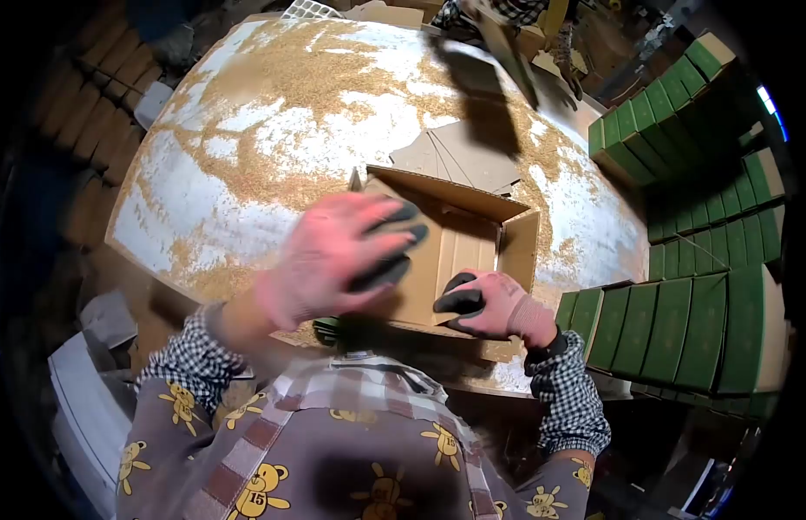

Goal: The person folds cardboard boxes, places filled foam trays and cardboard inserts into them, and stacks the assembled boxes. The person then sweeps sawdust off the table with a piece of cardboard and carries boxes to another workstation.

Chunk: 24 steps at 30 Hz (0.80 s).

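Note:
An open cardboard box (518, 251) sits on the table in front of me, its inside facing up. My left hand (342, 251), in a pink glove with dark fingertips, is over the box's left side. Its fingers are apart and slightly curved, somewhat blurred, and I see nothing held in them; whether they touch the cardboard I cannot tell. My right hand (489, 303), gloved the same way, is closed on the cardboard at the box's near right part. Just beyond the box lie several flat cardboard pieces (455, 156).
Grain-like yellow bits are scattered over the white tabletop (247, 221). Green boxes (680, 325) stand in rows along the right side. Across the table a person's patterned sleeve (515, 10) shows near a dark board-like piece. Brown stacks (95, 130) stand at the left.

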Each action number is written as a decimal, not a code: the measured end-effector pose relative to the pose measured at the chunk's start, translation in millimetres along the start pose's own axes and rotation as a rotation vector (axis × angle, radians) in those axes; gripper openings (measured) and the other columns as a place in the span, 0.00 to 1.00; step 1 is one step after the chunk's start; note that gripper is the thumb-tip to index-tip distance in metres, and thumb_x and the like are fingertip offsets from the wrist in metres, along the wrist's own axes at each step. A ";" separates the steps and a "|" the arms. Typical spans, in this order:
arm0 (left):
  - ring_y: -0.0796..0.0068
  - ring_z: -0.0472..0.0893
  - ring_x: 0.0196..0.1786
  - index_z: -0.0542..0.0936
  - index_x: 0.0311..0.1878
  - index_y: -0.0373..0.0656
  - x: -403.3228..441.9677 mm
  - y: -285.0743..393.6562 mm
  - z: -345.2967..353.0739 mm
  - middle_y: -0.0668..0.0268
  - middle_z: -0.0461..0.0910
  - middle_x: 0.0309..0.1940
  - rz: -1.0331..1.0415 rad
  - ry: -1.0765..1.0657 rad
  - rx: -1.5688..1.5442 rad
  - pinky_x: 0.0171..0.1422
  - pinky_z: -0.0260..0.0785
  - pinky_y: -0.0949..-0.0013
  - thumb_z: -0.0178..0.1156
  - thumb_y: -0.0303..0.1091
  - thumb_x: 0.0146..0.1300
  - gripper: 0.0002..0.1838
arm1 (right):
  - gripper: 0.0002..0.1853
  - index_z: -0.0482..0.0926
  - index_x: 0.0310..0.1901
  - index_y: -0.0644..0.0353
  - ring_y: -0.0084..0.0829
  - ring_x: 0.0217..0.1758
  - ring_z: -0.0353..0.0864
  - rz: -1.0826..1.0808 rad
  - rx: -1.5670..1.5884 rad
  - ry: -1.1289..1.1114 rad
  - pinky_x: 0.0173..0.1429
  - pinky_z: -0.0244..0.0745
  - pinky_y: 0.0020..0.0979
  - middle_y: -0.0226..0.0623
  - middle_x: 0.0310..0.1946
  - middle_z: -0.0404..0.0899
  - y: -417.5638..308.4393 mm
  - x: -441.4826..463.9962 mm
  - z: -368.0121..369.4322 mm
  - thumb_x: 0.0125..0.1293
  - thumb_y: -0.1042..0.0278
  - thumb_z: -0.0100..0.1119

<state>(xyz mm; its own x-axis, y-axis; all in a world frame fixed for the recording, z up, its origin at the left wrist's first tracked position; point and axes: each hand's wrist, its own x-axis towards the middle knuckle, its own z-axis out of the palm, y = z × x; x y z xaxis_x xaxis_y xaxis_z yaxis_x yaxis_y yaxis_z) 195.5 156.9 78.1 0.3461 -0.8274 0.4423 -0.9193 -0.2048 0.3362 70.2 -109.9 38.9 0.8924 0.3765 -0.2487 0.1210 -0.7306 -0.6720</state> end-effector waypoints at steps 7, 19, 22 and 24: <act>0.61 0.68 0.65 0.76 0.58 0.49 32.1 -12.0 47.4 0.62 0.69 0.64 0.026 -1.022 0.332 0.67 0.60 0.50 0.60 0.41 0.55 0.25 | 0.25 0.71 0.61 0.70 0.34 0.65 0.71 0.143 0.687 1.024 0.69 0.67 0.37 0.42 0.61 0.73 -32.9 -29.8 -10.5 0.61 0.75 0.58; 0.69 0.77 0.53 0.74 0.56 0.37 -66.2 -90.0 180.1 0.59 0.78 0.49 -0.896 0.220 -1.211 0.54 0.73 0.66 0.66 0.40 0.61 0.24 | 0.48 0.53 0.74 0.55 0.31 0.66 0.68 0.443 0.764 0.813 0.65 0.66 0.30 0.43 0.64 0.69 44.8 -11.3 85.0 0.56 0.56 0.71; 0.72 0.76 0.54 0.71 0.61 0.36 -42.5 -63.6 146.7 0.63 0.77 0.51 -0.743 0.225 -1.455 0.55 0.73 0.69 0.60 0.34 0.66 0.23 | 0.47 0.55 0.73 0.55 0.27 0.58 0.75 0.210 1.159 0.918 0.58 0.73 0.28 0.40 0.57 0.74 40.3 -28.6 87.4 0.54 0.65 0.73; 0.71 0.74 0.59 0.63 0.69 0.37 -19.0 -39.0 119.0 0.63 0.73 0.59 -0.674 0.060 -1.489 0.61 0.69 0.67 0.55 0.35 0.70 0.27 | 0.46 0.56 0.72 0.58 0.24 0.48 0.80 -0.049 1.195 1.040 0.49 0.78 0.24 0.36 0.53 0.78 64.6 -45.0 71.0 0.53 0.74 0.73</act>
<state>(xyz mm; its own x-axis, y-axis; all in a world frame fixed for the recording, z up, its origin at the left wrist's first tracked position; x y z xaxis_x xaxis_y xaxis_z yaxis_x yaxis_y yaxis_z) 202.4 118.4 -42.3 0.6258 -0.7747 -0.0905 0.3618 0.1855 0.9136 6.9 -133.6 -42.8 0.8544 -0.5193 0.0180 0.2075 0.3092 -0.9281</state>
